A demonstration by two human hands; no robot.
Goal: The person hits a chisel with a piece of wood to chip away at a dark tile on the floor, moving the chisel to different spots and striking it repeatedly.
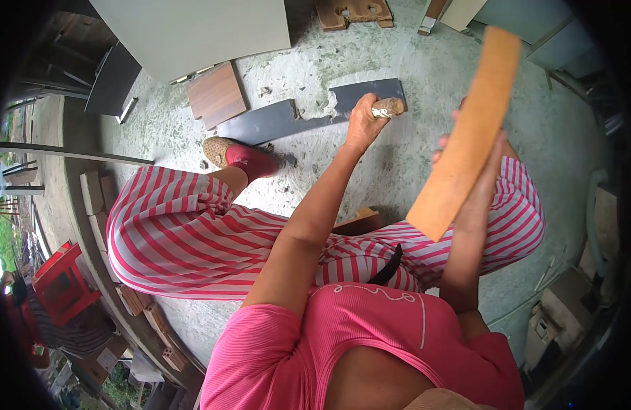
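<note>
My left hand (367,124) is closed round a short, round wooden handle (388,108) with white binding near its end. What the handle belongs to cannot be made out. Beneath that hand a dark grey board (257,121) lies on the floor, with a ragged gap along its far edge. Above my right thigh, my right hand (492,154) grips a long, flat, orange-brown wooden strip (469,130) from behind. The strip is tilted, hides most of the hand, and fingertips show at its left edge.
A brown wood-grain panel (216,96) and a large pale panel (199,31) lie ahead on the left. A cut wooden piece (354,12) is at the far side. Another wooden piece (360,222) sits between my legs. A red plastic chair (64,283) stands left, beyond a ledge.
</note>
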